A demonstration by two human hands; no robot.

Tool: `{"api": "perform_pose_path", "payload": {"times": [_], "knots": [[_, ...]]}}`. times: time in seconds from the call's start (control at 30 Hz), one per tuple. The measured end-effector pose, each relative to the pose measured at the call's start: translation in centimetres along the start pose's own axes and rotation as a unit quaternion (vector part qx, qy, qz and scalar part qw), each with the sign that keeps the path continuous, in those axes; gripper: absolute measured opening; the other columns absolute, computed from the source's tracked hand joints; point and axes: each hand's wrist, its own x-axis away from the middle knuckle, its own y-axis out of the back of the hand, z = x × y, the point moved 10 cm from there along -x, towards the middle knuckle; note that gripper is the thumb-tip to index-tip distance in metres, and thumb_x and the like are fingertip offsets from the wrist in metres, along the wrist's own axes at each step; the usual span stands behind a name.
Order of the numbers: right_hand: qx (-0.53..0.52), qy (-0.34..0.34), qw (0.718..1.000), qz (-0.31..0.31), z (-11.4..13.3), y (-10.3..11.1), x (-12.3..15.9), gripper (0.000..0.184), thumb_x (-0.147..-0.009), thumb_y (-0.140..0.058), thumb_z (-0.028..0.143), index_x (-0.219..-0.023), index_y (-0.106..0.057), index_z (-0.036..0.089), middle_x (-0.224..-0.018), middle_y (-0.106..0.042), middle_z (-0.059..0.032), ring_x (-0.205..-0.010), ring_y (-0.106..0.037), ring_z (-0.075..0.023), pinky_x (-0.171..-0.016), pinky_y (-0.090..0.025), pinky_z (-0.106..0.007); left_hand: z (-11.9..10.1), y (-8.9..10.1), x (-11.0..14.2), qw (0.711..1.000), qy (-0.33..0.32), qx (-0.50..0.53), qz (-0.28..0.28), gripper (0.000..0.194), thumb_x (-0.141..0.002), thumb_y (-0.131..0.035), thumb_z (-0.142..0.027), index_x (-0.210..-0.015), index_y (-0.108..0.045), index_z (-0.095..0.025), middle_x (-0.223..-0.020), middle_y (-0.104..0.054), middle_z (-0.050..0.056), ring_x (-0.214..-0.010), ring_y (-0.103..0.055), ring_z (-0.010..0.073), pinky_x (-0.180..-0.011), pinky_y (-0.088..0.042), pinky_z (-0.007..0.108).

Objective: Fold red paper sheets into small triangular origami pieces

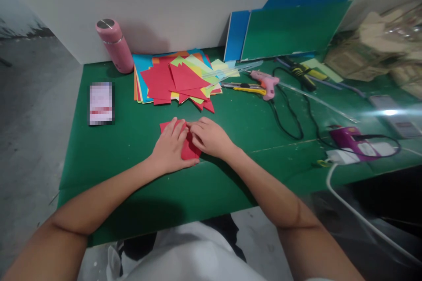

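Note:
A folded piece of red paper (190,150) lies on the green tabletop in front of me, partly covered by both hands. My left hand (169,147) rests flat across its left side, fingers stretched out and thumb reaching along the near edge. At the upper right edge of the paper, my right hand (209,137) is closed, its fingers curled and the tips pinched at the paper. Just beyond the hands, a loose pile of red folded papers (161,81) sits on sheets of blue, orange, yellow and green paper.
A pink bottle (117,48) stands at the back left, above a blurred-out phone-like rectangle (100,103). To the right lie a yellow utility knife (249,89), a pink glue gun (268,84) with its cord, clear glue sticks (231,70) and a purple power strip (352,140). Boards (293,33) lean behind.

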Motion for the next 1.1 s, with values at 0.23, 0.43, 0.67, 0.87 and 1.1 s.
{"api": "perform_pose_path", "payload": {"times": [0.23,0.43,0.67,0.87,1.1], "knots": [[-0.016,0.039,0.999,-0.030,-0.7,2.6,1.6,0.020,-0.089,-0.045,0.017,-0.075,-0.059,0.018,-0.082,-0.072,-0.0094,-0.075,-0.056,-0.0212,-0.071,-0.047,-0.033,0.1,-0.2,0.1,1.000,-0.007,0.021,-0.010,0.100,-0.072,-0.062,-0.073,-0.140,-0.041,-0.003,-0.153,-0.031,0.026,-0.146,-0.017,0.0435,-0.117,-0.023,0.059],[-0.035,0.069,0.996,-0.040,-1.2,3.7,2.7,0.021,-0.085,-0.046,0.015,-0.068,-0.056,0.020,-0.070,-0.067,-0.0050,-0.069,-0.054,-0.0186,-0.066,-0.045,-0.031,0.1,-0.4,0.2,1.000,-0.008,0.011,-0.013,0.103,-0.071,-0.061,-0.076,-0.141,-0.041,-0.003,-0.154,-0.031,0.026,-0.147,-0.018,0.0429,-0.117,-0.023,0.058],[-0.012,0.073,0.997,-0.034,-1.1,3.8,2.8,0.020,-0.082,-0.047,0.016,-0.065,-0.056,0.020,-0.065,-0.063,-0.0043,-0.066,-0.053,-0.0178,-0.062,-0.042,-0.030,0.1,-0.3,0.4,0.999,-0.024,0.010,-0.042,0.102,-0.071,-0.060,-0.076,-0.141,-0.040,-0.005,-0.153,-0.033,0.026,-0.146,-0.019,0.0427,-0.117,-0.023,0.057],[-0.024,0.052,0.993,-0.104,-1.8,5.2,3.1,0.020,-0.082,-0.048,0.014,-0.066,-0.057,0.020,-0.064,-0.064,-0.0042,-0.064,-0.054,-0.0180,-0.061,-0.045,-0.031,0.2,-0.5,0.5,0.998,-0.028,0.017,-0.048,0.104,-0.070,-0.064,-0.074,-0.140,-0.039,-0.001,-0.153,-0.030,0.028,-0.146,-0.017,0.0433,-0.118,-0.022,0.057],[-0.140,0.009,0.984,-0.111,-3.1,5.4,3.1,0.015,-0.091,-0.055,0.023,-0.095,-0.069,0.022,-0.087,-0.074,-0.0035,-0.079,-0.065,-0.0173,-0.079,-0.051,-0.035,0.2,-0.4,0.4,0.998,-0.024,0.029,-0.044,0.100,-0.071,-0.063,-0.074,-0.141,-0.038,-0.008,-0.155,-0.030,0.024,-0.147,-0.017,0.0407,-0.117,-0.022,0.059]]}}
